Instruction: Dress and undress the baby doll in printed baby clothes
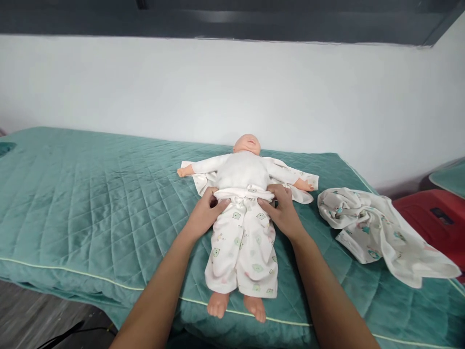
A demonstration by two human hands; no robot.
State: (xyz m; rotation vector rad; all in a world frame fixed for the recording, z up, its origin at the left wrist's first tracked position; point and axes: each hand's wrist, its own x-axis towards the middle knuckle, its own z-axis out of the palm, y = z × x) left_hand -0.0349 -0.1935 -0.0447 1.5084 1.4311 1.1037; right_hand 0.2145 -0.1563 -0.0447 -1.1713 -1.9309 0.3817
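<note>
A baby doll (242, 169) lies on its back, feet toward me, arms spread to both sides. White patterned pants (243, 242) cover its legs, with a tie at the front of the waistband. My left hand (210, 209) pinches the waistband at its left side, and my right hand (279, 207) pinches it at the right. The doll's torso and arms are white. Beneath its arms and back lies an open patterned shirt (303, 177), its middle hidden under the doll.
A crumpled white patterned cloth (378, 232) lies to the right on the green quilted bed cover (101, 203). Beyond it stands a red case (432, 218). A white wall (145, 87) rises behind the bed, and a dark cable (69, 332) is on the floor at lower left.
</note>
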